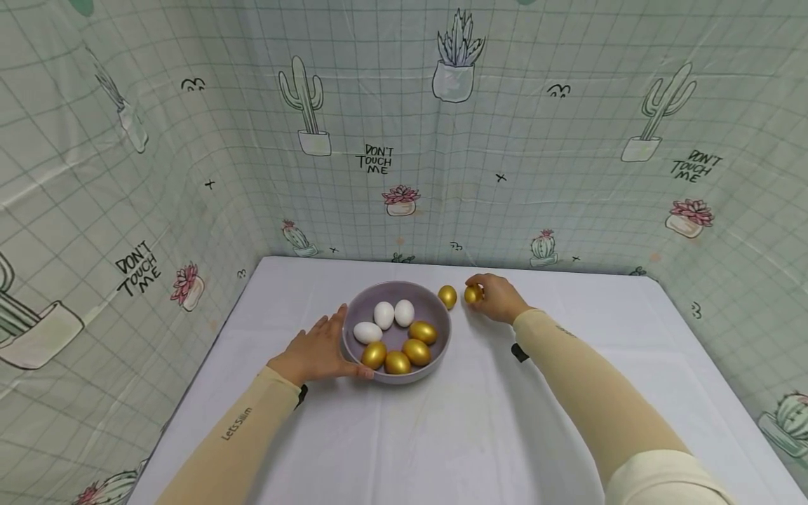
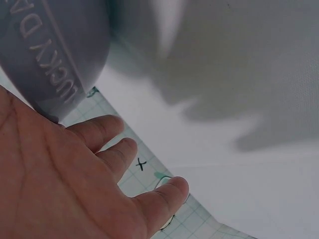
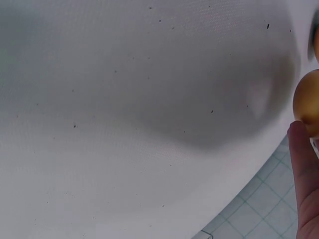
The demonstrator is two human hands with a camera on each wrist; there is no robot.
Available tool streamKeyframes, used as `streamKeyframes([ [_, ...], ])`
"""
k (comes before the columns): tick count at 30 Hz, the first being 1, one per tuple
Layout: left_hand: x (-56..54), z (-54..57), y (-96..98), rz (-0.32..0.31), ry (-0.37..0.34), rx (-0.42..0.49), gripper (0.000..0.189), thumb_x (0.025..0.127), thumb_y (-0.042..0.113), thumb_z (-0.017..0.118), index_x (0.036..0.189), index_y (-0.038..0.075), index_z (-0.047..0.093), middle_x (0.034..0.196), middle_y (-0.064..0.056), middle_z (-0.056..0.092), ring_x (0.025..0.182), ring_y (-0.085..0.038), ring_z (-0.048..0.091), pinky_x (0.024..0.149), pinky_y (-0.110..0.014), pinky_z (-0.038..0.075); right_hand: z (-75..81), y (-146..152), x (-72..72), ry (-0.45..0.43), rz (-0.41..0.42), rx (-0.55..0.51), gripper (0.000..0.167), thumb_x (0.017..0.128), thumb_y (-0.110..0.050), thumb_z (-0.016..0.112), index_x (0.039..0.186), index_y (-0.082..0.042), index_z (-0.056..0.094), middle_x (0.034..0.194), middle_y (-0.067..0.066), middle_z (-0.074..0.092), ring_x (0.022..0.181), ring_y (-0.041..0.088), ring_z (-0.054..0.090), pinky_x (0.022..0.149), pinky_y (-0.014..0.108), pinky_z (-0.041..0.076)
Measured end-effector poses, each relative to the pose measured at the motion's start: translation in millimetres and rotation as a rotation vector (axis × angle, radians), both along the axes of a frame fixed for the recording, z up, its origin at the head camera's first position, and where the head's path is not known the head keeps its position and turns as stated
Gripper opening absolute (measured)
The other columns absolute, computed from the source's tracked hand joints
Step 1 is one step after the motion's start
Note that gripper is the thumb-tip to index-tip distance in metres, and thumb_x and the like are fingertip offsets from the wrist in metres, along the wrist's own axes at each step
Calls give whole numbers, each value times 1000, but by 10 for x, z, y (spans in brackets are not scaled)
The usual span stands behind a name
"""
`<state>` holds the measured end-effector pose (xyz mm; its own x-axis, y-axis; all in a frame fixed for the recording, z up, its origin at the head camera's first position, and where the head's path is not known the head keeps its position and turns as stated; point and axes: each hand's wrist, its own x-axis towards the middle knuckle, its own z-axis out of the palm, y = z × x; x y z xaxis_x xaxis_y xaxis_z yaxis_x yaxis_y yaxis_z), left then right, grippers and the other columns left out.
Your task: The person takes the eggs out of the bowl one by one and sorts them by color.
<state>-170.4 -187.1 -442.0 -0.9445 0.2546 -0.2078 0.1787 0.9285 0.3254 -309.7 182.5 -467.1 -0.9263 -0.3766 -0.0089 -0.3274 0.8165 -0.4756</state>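
Observation:
A round mauve bowl (image 1: 398, 379) stands on the table; it holds three white eggs (image 1: 384, 315) and several golden eggs (image 1: 398, 362). My left hand (image 1: 318, 351) rests against the bowl's left side, fingers spread, with the thumb along the near rim. In the left wrist view, raised lettering shows on the bowl's wall (image 2: 62, 59) beside the extended fingers (image 2: 162, 196). Right of the bowl, my right hand (image 1: 499, 298) holds a golden egg (image 1: 472, 294) at its fingertips. A second golden egg (image 1: 447, 297) lies between this hand and the bowl.
A white cloth covers the table (image 1: 467, 435). Behind it and along both sides hangs a grid-patterned curtain (image 1: 536, 140) printed with cacti and words. The table's back edge runs just behind the bowl and the right hand.

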Motion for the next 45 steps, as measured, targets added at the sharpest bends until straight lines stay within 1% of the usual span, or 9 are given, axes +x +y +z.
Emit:
streamKeyframes([
  [8, -8, -2, 14, 0, -1, -3, 144, 61, 87, 68, 160, 3, 6, 159, -22, 28, 145, -41, 24, 106, -71, 24, -33, -9, -29, 16, -9, 11, 46, 85, -6, 75, 129, 0, 62, 129, 20, 61, 119, 37, 57, 103, 50, 42],
  [16, -10, -12, 16, -1, -2, -2, 143, 61, 86, 68, 160, 4, 6, 159, -21, 27, 146, -40, 24, 106, -70, 24, -45, -32, -35, 13, 5, 2, 46, 84, -5, 73, 129, 1, 62, 128, 21, 61, 117, 37, 58, 102, 51, 42],
  [21, -12, -24, 11, 1, 1, 7, 143, 61, 86, 69, 160, 4, 6, 159, -21, 28, 146, -40, 24, 106, -70, 24, -61, -38, -46, 13, 8, 19, 45, 85, -5, 71, 129, 1, 62, 126, 20, 62, 115, 37, 59, 102, 51, 43],
  [27, -7, -11, 9, 3, 3, 12, 142, 61, 85, 70, 160, 4, 7, 159, -21, 28, 146, -40, 24, 106, -70, 24, -64, -41, -57, 7, 18, 43, 46, 86, -8, 71, 130, 1, 61, 129, 20, 61, 118, 37, 58, 103, 51, 42],
  [35, -2, -11, 0, 4, 2, 15, 143, 61, 85, 70, 160, 2, 8, 158, -23, 28, 145, -42, 25, 106, -71, 24, -42, -57, -48, 4, 23, 68, 45, 87, -6, 68, 131, 1, 60, 129, 20, 61, 120, 38, 56, 104, 52, 41],
  [38, -1, -8, -5, 8, -3, 5, 143, 61, 85, 70, 160, 3, 7, 159, -22, 28, 146, -41, 24, 106, -70, 23, -26, -56, -49, 8, 27, 71, 46, 87, -6, 68, 131, 1, 60, 128, 21, 62, 119, 39, 57, 103, 52, 42],
  [45, 5, -6, -7, 7, -10, 11, 143, 61, 86, 68, 160, 4, 6, 159, -22, 27, 146, -41, 24, 106, -70, 24, 39, 33, -18, -5, 43, 70, 54, 86, -14, 75, 135, 1, 57, 133, 22, 59, 118, 39, 58, 100, 51, 44],
])
